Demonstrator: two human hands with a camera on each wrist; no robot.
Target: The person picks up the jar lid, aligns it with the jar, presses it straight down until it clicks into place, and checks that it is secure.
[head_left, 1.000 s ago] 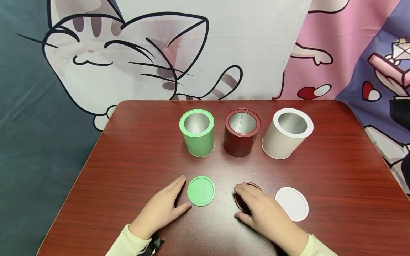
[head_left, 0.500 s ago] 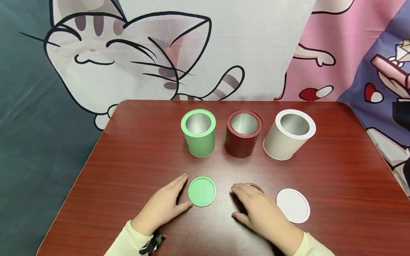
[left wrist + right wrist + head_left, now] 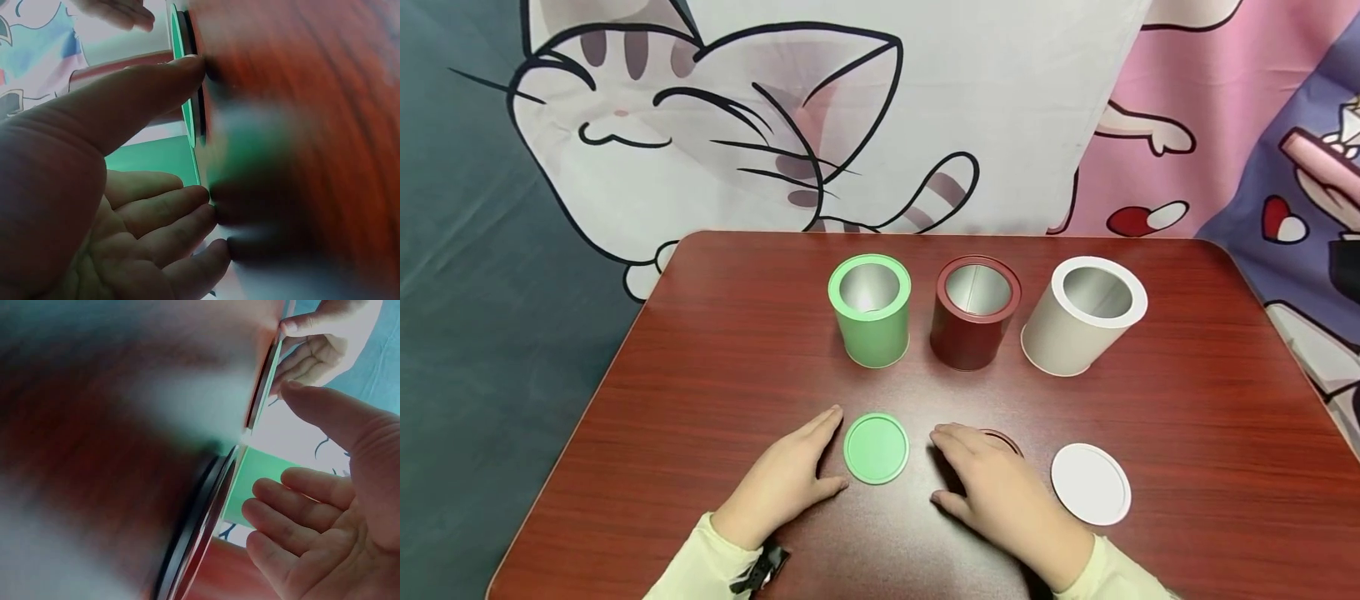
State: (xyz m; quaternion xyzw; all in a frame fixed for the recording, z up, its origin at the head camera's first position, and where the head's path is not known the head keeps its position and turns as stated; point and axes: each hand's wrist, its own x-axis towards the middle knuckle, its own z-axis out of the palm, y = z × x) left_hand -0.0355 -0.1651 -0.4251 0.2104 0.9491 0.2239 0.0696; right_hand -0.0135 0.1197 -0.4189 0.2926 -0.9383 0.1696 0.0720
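Note:
On the left of the green round lid [image 3: 876, 449], my left hand [image 3: 781, 482] rests with its fingertips on the table, thumb spread apart. Its fingers are extended in the left wrist view, with nothing in the palm [image 3: 125, 262]. My right hand [image 3: 1003, 498] hovers over the dark red lid [image 3: 1004, 440], covering most of it. In the right wrist view its fingers are loosely straight, apart from the dark red lid [image 3: 203, 531]. To the right of that hand lies a white round lid [image 3: 1091, 484].
Three cans stand in a row toward the back: green [image 3: 872, 333], dark red [image 3: 968, 340] and white [image 3: 1067, 333], each with an uncovered top. The brown table [image 3: 700, 367] meets a cartoon cat cloth [image 3: 1000, 83] behind its far edge.
My right hand has shifted a little to the left over the dark red lid. The left hand stays by the green lid, and the whole view has drifted slightly.

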